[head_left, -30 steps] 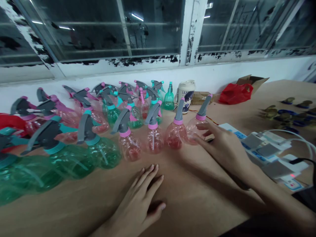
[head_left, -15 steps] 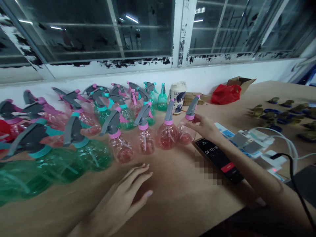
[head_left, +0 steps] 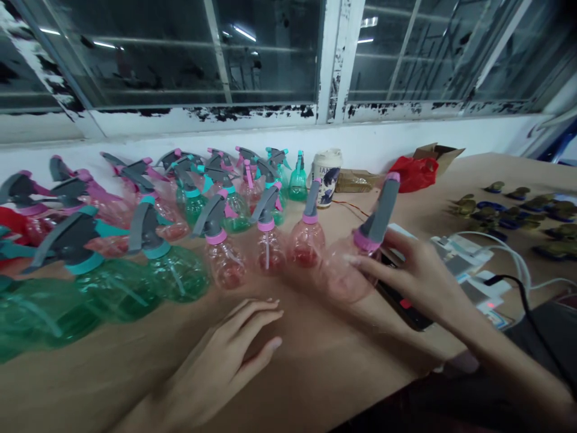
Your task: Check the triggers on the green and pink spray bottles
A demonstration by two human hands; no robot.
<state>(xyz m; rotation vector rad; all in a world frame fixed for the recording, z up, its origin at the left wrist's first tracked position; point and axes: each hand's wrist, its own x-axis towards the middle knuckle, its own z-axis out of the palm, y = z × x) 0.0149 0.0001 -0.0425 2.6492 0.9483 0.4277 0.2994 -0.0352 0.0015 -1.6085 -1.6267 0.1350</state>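
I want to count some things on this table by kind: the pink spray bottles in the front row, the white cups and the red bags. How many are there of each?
Pink bottles standing in the front row: 3
Pink bottle in the right hand: 1
White cup: 1
Red bag: 1
Total: 6

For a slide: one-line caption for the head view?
Right hand grips a pink spray bottle beside a row of bottles; left hand open, palm down, over the table.
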